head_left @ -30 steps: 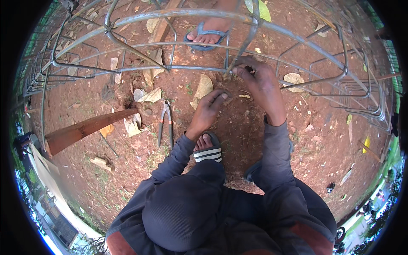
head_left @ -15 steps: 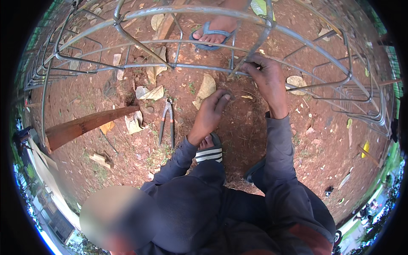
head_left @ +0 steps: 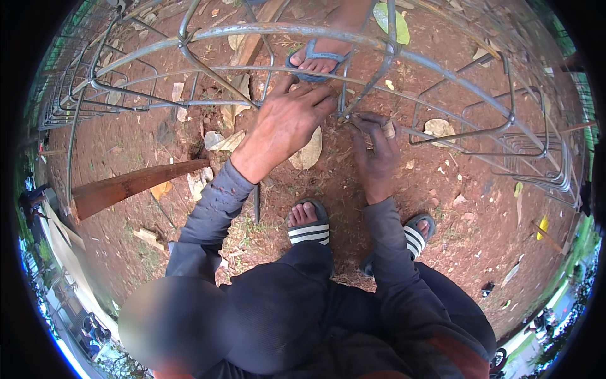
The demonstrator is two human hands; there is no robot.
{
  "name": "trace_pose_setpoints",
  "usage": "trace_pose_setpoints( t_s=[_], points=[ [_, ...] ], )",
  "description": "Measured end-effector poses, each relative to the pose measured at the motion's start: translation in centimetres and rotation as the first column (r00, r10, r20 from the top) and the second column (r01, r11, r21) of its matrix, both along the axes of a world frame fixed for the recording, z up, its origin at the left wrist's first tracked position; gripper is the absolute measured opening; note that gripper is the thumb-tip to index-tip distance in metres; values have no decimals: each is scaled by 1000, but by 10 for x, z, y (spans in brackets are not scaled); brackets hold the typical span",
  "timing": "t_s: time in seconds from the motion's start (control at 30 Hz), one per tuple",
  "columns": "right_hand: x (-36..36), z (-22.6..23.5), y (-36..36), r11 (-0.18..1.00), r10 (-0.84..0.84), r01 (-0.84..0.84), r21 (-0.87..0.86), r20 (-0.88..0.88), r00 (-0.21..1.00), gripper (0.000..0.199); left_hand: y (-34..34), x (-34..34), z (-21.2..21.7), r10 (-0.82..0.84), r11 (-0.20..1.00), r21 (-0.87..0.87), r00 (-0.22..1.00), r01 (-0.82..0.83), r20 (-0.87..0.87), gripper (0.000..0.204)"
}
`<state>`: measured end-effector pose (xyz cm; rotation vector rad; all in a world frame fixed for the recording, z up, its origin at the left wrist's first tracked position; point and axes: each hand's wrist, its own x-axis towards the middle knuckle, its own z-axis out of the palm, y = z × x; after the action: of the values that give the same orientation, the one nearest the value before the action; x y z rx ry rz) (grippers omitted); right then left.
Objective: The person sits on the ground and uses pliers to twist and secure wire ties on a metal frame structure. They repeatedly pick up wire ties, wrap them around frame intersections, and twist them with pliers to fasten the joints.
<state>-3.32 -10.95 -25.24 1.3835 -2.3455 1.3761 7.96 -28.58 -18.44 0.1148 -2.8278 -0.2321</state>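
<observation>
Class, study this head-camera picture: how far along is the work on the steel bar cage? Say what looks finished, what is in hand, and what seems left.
Done: the rebar cage already stands assembled, stirrups set along its long bars. In hand: the left hand steadies a bar while the right hand works at one crossing, apparently tying it; any wire is too thin to see. Left: which other crossings lack ties cannot be told.

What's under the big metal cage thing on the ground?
Under the rebar cage lie red dirt, dry leaves and another person's foot in a blue sandal. The left hand covers part of the ground, so what lies beneath it cannot be seen.
</observation>
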Motion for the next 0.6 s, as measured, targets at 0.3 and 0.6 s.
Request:
trace_pose_setpoints(
  t_s=[0.3, 0.6],
  points=[
    [10, -15, -12, 995, -84, 80, -56, -77, 993, 30, -13, -27, -16, 22, 965, 264, 995, 4, -94, 20],
    [9, -14, -12, 994, -82, 76, -84, -77, 994, 27, -7, -27, 4, 169, 848, 501, 984, -171, 50, 12]
  ],
)
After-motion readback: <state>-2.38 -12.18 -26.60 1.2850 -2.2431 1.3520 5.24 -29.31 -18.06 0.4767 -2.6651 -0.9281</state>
